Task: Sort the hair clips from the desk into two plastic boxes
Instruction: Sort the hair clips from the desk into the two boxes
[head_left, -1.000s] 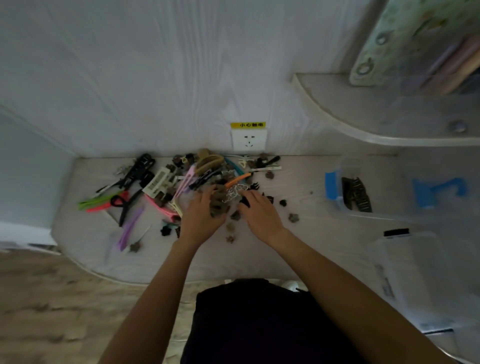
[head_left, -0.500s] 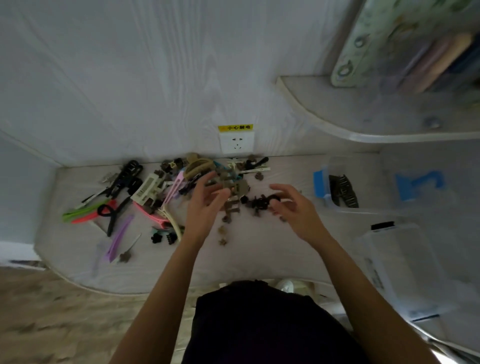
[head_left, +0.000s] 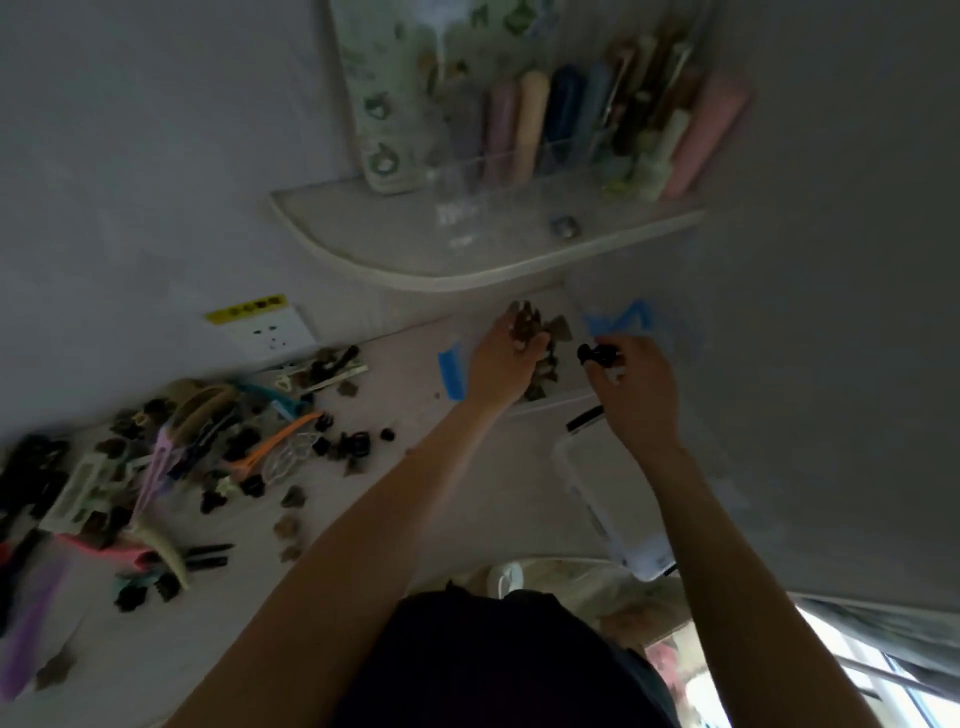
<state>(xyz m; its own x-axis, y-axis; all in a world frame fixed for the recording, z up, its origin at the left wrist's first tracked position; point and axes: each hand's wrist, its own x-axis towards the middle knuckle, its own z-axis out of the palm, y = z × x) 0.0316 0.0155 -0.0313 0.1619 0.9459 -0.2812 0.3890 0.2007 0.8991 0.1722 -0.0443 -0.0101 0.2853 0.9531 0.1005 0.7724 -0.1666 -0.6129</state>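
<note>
Gripping a handful of brown claw clips (head_left: 524, 326), left hand (head_left: 503, 358) is over the blue-latched clear plastic box (head_left: 451, 370); right hand (head_left: 635, 384) pinches black clips (head_left: 597, 354) just beside it.

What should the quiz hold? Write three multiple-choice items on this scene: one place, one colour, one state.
1. Where does the clip pile lie?
A) on the desk, left of both hands
B) on the shelf
C) in a box

2. What colour is the clip in the right hand?
A) orange
B) black
C) pink

3. What is the left hand doing?
A) resting flat, empty
B) holding brown clips over the far box
C) closing a lid

Key: A, the heap spreads across the desk; B, a dark clip shows at its fingertips; B, its fingers curl round brown pieces above the box.
</note>
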